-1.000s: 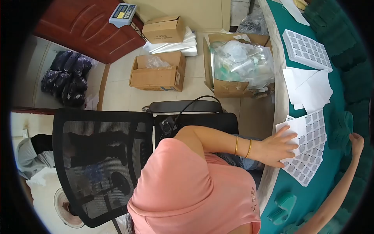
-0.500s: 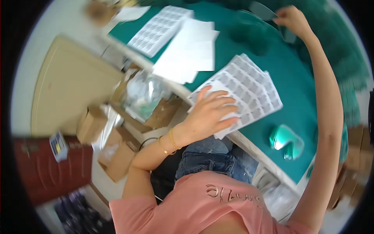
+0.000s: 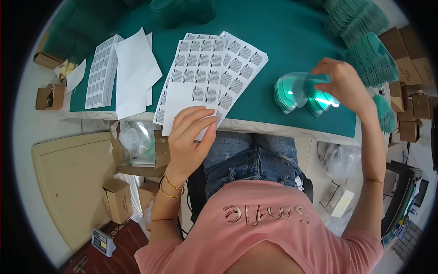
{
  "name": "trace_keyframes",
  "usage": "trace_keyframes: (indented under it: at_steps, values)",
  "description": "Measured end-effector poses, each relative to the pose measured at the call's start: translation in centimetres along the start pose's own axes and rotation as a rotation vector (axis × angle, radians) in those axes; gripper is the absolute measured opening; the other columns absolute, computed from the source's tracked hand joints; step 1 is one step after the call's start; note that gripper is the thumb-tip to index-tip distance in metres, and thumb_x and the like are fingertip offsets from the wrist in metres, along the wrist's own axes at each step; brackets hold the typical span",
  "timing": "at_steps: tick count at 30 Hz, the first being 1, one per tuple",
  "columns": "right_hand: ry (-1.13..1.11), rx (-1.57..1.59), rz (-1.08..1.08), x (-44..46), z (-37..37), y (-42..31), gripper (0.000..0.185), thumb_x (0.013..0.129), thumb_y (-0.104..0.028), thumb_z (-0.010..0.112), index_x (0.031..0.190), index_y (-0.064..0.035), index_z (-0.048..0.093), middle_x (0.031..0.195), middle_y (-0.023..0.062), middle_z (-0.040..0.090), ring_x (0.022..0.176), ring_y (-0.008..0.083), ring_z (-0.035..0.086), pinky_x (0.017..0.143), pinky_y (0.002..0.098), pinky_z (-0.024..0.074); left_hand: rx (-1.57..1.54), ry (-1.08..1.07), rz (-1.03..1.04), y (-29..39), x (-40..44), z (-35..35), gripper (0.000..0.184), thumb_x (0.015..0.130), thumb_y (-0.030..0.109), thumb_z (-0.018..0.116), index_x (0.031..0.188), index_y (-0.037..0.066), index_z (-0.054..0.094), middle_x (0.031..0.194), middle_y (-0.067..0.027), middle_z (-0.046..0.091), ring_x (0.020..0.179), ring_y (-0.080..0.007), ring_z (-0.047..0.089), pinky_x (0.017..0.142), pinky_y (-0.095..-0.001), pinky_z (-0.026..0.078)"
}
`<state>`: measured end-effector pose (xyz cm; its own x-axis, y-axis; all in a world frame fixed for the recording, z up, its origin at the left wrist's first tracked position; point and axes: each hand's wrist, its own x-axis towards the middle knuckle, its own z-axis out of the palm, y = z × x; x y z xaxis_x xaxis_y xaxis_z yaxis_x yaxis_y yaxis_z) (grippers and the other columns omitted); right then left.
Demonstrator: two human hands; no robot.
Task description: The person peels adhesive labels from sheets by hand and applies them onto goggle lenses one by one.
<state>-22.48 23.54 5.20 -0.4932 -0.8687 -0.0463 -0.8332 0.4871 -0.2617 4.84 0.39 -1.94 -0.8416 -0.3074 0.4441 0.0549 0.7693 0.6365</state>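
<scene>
My left hand [image 3: 192, 137] lies with fingers stretched out on the lower edge of a printed label sheet [image 3: 194, 73], the top one of a fanned pile; a few label spots near my fingertips are bare white. At the right, my right hand [image 3: 340, 84] pinches a thin, clear curved plastic piece [image 3: 300, 89]. The piece is just over a small stack of similar clear plastic pieces [image 3: 284, 98] on the green tabletop. Whether it touches the stack I cannot tell.
Blank white sheets [image 3: 134, 68] and another label pile [image 3: 101, 75] lie to the left. Tall stacks of clear plastic pieces [image 3: 372, 59] line the right edge, with more [image 3: 182, 11] at the back. An open carton [image 3: 159, 146] of plastic stands below the table's front edge [image 3: 255, 125].
My right hand has come from the far side of the table to the small stack, carrying the clear piece. My left hand remains on the label sheets. The view has turned and shifted.
</scene>
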Motion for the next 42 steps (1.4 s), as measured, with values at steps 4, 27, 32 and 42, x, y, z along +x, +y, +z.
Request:
trace_keyframes:
  at_steps: [4,27,32,42]
  values:
    - [-0.032,0.071,0.045,-0.3,1.0,-0.1,0.029,0.069,-0.006,0.077,0.096,0.0011,0.069,0.096,0.0118,0.065,0.078,0.0325,0.061,0.074,0.0400,0.0496,-0.022,0.057,-0.032,0.1,-0.7,-0.2,0.013,0.079,0.000,0.069,0.091,0.002,0.071,0.098,-0.0091,0.070,0.094,-0.0266,0.064,0.081,-0.0338,0.051]
    - [0.115,0.150,-0.490,7.0,11.6,-14.1,0.024,0.076,-0.003,0.065,0.099,-0.0024,0.066,0.111,0.0095,0.065,0.104,0.0268,0.061,0.083,0.0354,0.0523,-0.751,0.169,-0.952,-1.5,-7.0,-4.4,0.051,0.100,0.034,0.041,0.063,0.003,0.056,0.066,-0.0153,0.065,0.053,-0.0179,0.061,0.048,-0.0241,0.044]
    - [0.354,0.218,-0.528,6.4,12.5,-13.4,0.019,0.073,-0.001,0.070,0.091,-0.0020,0.065,0.098,0.0081,0.067,0.086,0.0259,0.066,0.071,0.0334,0.0547,-0.956,0.162,-1.155,-2.8,-6.8,-5.9,0.074,0.098,0.055,0.024,0.072,-0.002,0.062,0.072,-0.0199,0.068,0.058,-0.0214,0.065,0.053,-0.0259,0.050]
    - [0.545,0.334,-0.522,1.2,12.3,-12.7,0.026,0.067,0.004,0.075,0.091,-0.0012,0.065,0.097,0.0105,0.067,0.081,0.0252,0.067,0.067,0.0316,0.0550,-1.089,-0.050,-1.060,-4.5,-4.9,-6.7,0.056,0.100,0.043,0.041,0.122,-0.006,0.056,0.121,-0.0217,0.060,0.107,-0.0289,0.062,0.089,-0.0373,0.051]
